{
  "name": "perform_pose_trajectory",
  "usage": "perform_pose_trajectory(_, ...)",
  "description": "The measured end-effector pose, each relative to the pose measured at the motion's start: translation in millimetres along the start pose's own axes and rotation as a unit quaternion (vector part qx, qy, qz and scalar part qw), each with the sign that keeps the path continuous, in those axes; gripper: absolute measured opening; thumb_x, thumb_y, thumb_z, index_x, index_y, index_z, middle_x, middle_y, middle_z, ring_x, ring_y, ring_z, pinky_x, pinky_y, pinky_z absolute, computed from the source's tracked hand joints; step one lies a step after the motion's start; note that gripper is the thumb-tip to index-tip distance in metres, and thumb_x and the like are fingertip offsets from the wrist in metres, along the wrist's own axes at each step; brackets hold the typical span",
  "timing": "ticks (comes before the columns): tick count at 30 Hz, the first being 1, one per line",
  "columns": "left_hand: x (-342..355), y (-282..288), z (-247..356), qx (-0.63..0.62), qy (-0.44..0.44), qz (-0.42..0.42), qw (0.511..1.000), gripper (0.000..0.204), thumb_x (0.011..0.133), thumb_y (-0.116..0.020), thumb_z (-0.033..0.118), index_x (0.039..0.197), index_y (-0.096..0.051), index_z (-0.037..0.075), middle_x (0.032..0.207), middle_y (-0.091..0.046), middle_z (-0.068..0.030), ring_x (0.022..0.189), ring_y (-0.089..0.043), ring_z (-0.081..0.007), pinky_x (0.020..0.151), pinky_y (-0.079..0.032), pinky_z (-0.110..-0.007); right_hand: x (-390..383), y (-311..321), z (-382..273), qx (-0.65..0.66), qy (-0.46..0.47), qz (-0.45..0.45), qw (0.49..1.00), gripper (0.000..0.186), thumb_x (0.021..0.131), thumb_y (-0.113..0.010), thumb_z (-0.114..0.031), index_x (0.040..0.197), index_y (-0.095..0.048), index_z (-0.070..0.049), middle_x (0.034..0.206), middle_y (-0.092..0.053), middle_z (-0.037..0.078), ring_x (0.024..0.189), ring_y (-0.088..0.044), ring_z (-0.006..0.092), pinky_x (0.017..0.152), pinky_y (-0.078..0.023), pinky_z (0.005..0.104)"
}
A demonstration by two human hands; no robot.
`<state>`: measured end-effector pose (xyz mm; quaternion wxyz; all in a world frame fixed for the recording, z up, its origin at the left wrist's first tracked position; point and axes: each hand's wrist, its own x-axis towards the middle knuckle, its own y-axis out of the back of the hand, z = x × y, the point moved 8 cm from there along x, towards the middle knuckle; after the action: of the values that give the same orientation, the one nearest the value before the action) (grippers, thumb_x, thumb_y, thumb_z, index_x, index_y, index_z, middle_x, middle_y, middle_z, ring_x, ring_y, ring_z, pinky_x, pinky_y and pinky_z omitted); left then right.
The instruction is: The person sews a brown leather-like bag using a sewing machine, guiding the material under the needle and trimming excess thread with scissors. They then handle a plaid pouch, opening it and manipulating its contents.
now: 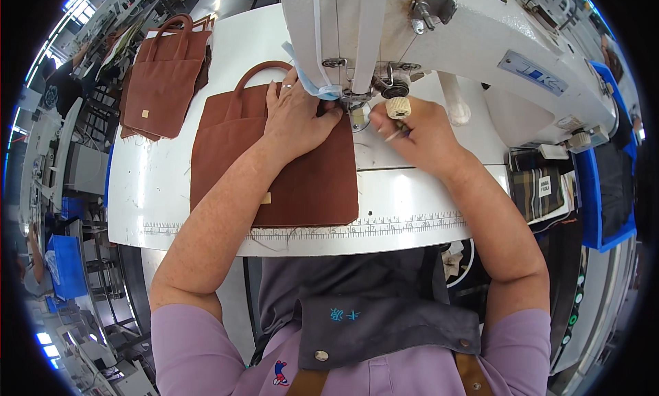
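A brown fabric bag (pixel 302 183) with a looped handle lies flat on the white sewing table (pixel 158 190), its upper right corner under the needle area of the white sewing machine (pixel 480 39). My left hand (pixel 298 114) presses flat on the bag near the presser foot, fingers spread, a ring on one finger. My right hand (pixel 419 132) rests on the table just right of the needle, fingers closed around a thin metal tool. A cream knob (pixel 398 107) sits right above that hand.
A stack of similar brown bags (pixel 161 80) lies at the table's far left. A ruler scale (pixel 309 226) runs along the table's front edge. Plaid fabric pieces (pixel 539 190) and a blue bin (pixel 604 183) sit to the right. Other workstations stand at left.
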<state>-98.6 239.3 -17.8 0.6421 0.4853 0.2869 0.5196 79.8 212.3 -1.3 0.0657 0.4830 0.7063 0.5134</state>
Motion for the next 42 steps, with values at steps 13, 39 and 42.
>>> perform_pose_trajectory(13,-5.5,-0.4,6.8,-0.046,-0.004,0.062,0.997,0.03,0.084,-0.061,0.026,0.106,-0.071,0.007,0.15,-0.046,-0.0161,0.15,-0.025,-0.0369,0.117,-0.015,-0.069,-1.3,-12.6,57.5,0.304,-0.14,0.136,0.932,0.017,0.099,-0.052,-0.014,0.104,-0.063,-0.002,0.082,-0.064,0.005,0.072,-0.055,0.0112,0.065,-0.042,0.0257)
perform_pose_trajectory(39,0.5,-3.9,-11.8,0.005,0.006,0.062,0.998,0.057,0.083,-0.068,0.035,0.135,-0.058,0.014,0.149,-0.047,-0.0111,0.148,-0.028,-0.0292,0.116,-0.019,-0.063,4.3,-10.1,37.3,0.232,-0.122,-0.031,0.965,0.02,0.1,-0.055,-0.015,0.094,-0.066,-0.001,0.077,-0.066,0.008,0.072,-0.062,0.0161,0.073,-0.049,0.0324)
perform_pose_trajectory(42,-3.3,11.2,-5.1,0.015,-0.042,0.111,0.993,0.045,0.079,-0.074,0.03,0.119,-0.065,0.011,0.131,-0.059,-0.0132,0.13,-0.049,-0.033,0.105,-0.037,-0.055,7.9,-0.1,15.4,0.112,-0.055,-0.018,0.992,0.023,0.096,-0.067,-0.022,0.098,-0.07,0.001,0.074,-0.067,0.008,0.064,-0.056,0.0137,0.062,-0.047,0.0296)
